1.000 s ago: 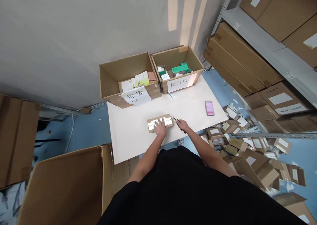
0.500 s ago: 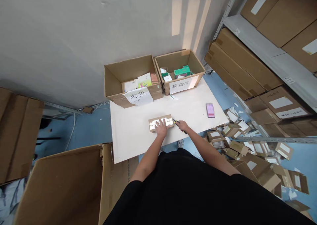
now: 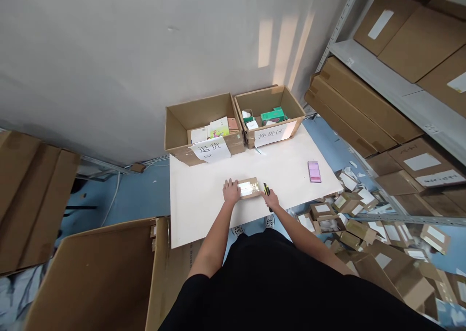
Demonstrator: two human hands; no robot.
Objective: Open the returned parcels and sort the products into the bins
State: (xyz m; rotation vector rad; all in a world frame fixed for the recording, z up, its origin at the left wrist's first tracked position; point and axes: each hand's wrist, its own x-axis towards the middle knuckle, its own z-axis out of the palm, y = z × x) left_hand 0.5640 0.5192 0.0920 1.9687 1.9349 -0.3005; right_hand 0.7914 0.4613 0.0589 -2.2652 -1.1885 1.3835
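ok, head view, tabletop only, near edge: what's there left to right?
left hand → small cardboard parcel → yellow-black cutter in the right hand → pink box

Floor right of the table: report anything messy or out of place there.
A heap of opened small cardboard boxes and torn paper scraps lies scattered over the blue floor beside the white table, under the shelf rack. The boxes lie tilted, flaps open, in no order. On the table, nothing looks askew.

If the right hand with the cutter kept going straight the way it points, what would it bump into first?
The right hand points its yellow-black cutter up the white table. Bare tabletop follows, so it would probably first reach the right-hand open carton, though depth is uncertain.
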